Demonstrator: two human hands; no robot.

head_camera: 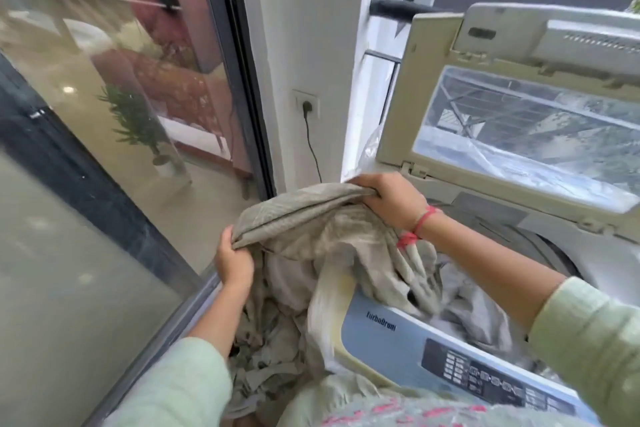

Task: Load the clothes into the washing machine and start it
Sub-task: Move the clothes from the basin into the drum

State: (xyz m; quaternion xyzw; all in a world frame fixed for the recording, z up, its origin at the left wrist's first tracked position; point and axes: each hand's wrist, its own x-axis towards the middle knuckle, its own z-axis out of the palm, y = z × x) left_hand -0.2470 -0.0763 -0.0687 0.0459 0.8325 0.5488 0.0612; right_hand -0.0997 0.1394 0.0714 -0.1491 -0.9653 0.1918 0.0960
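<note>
The person stands at a top-loading washing machine [595, 253] whose lid [398, 97] is tipped up, with reflections in its clear window. Both hands are clenched on one grey-beige cloth [311, 225]. The left hand [233, 263] bunches an edge low at the machine's left side. The right hand [391, 199] grasps the upper fold, with a red thread [420, 224] tied round that wrist. The cloth hangs between them over the machine's front left corner. Part of it trails into the tub [540, 246], where more pale laundry [467, 305] lies, and part droops outside beside the machine. On the blue control panel [450, 350] I can read "TurboDrum"; the small button labels are too blurred to make out. Behind, a black plug sits in a wall socket [306, 104], its cable hanging down. A glass door [104, 97] stands to the left.
</note>
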